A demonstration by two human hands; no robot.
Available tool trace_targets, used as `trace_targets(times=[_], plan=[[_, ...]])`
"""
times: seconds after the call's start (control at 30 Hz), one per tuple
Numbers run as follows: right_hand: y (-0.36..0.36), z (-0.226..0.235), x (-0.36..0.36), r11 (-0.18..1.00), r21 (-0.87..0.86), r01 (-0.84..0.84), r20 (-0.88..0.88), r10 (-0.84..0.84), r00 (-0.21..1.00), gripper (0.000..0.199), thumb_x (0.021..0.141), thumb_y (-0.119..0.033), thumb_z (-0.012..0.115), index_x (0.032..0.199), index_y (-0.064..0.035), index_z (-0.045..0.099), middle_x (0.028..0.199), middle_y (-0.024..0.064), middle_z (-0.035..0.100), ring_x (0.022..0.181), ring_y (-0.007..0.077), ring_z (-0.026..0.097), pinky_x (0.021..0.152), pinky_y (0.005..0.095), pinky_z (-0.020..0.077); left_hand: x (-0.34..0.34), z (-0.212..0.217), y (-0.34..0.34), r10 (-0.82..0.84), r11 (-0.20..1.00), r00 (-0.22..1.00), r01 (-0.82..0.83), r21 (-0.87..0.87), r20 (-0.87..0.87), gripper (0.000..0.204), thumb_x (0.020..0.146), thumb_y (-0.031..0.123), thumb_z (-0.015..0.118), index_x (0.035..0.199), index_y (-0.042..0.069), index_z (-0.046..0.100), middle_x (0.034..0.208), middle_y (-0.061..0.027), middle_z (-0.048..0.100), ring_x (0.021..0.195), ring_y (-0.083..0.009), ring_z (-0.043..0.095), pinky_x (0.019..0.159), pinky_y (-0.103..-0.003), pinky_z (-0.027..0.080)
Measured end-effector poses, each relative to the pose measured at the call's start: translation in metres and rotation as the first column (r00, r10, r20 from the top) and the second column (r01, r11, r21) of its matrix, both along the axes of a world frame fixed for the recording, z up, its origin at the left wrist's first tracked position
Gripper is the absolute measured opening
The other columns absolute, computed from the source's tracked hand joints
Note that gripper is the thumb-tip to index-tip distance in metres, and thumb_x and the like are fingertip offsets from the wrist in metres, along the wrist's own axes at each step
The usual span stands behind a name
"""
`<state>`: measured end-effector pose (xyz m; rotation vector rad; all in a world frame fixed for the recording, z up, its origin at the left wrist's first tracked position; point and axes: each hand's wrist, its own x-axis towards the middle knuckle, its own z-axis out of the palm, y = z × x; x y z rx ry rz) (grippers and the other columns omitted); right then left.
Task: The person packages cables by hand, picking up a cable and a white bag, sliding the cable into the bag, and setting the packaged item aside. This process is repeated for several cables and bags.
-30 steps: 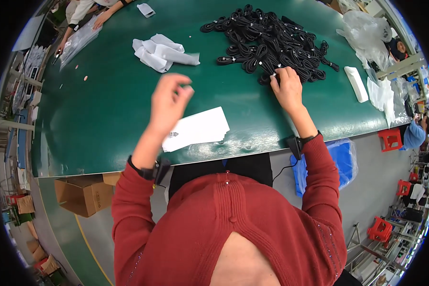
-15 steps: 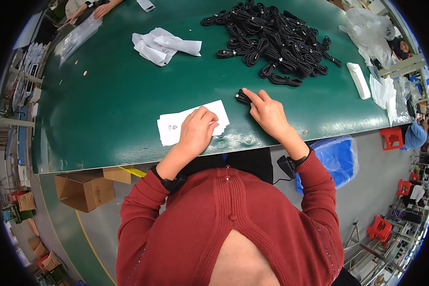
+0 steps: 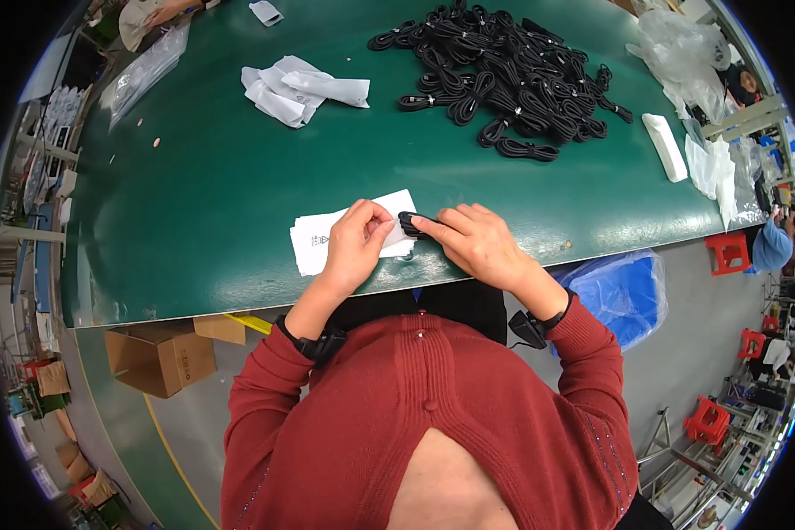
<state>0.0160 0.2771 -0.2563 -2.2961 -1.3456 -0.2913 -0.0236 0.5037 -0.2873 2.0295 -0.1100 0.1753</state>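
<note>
A stack of flat white bags (image 3: 311, 243) with small dark print lies near the table's front edge. Over it, my left hand (image 3: 355, 243) is closed, with thumb and fingertips pinching the right end of the top bag. My right hand (image 3: 486, 246) grips a coiled black cable (image 3: 408, 223) and holds it right at that end, close to the left fingertips. The fingers cover part of the cable. Whether its tip has entered the bag I cannot tell.
A big heap of coiled black cables (image 3: 521, 84) sits at the back right. Several filled-looking white bags (image 3: 302, 88) lie at the back left. A white strip (image 3: 664, 147) and clear plastic (image 3: 680, 53) lie at the right. Across the table is another person's arm (image 3: 170, 11).
My right hand has brought the coiled cable left and nearer, from the bare table to the bag stack. My left hand stays at the stack, its fingers now pinching the bag's end.
</note>
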Motion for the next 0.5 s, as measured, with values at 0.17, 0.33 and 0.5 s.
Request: trace_targets(times=[0.17, 0.33, 0.5], plan=[[-0.0048, -0.0081, 0.0098, 0.996, 0.083, -0.026, -0.260, 0.046, 0.965, 0.046, 0.081, 0.000, 0.064, 0.125, -0.0101, 0.064, 0.089, 0.0075, 0.059, 0.078, 0.0256, 0.059, 0.071, 0.0354, 0.0487, 0.0000, 0.0005, 0.0002, -0.041, 0.998, 0.992, 0.046, -0.040, 0.120, 0.008, 0.084, -0.001, 0.066, 0.088, -0.001, 0.059, 0.084, -0.0090, 0.059, 0.069, -0.0197, 0.057, 0.065, -0.029, 0.048], [-0.0058, -0.0071, 0.0101, 0.981, 0.191, -0.020, -0.633, 0.139, 0.761, 0.039, 0.086, -0.002, 0.061, 0.124, -0.0087, 0.066, 0.091, 0.0097, 0.061, 0.079, 0.0234, 0.058, 0.073, 0.0330, 0.0477, -0.0024, 0.0018, 0.0024, -0.065, 0.998, 0.978, 0.066, 0.001, 0.199, 0.008, 0.083, -0.002, 0.067, 0.087, -0.001, 0.060, 0.085, -0.0092, 0.059, 0.072, -0.0201, 0.058, 0.066, -0.029, 0.049], [-0.0073, -0.0045, 0.0112, 0.978, 0.208, -0.023, -0.684, 0.162, 0.711, 0.036, 0.090, -0.003, 0.059, 0.125, -0.0076, 0.065, 0.091, 0.0087, 0.061, 0.078, 0.0192, 0.058, 0.072, 0.0308, 0.0472, -0.0025, 0.0063, 0.0070, -0.058, 0.998, 0.989, 0.056, 0.024, 0.135, 0.007, 0.084, -0.002, 0.066, 0.088, -0.001, 0.061, 0.088, -0.0084, 0.060, 0.077, -0.0175, 0.058, 0.069, -0.028, 0.048]])
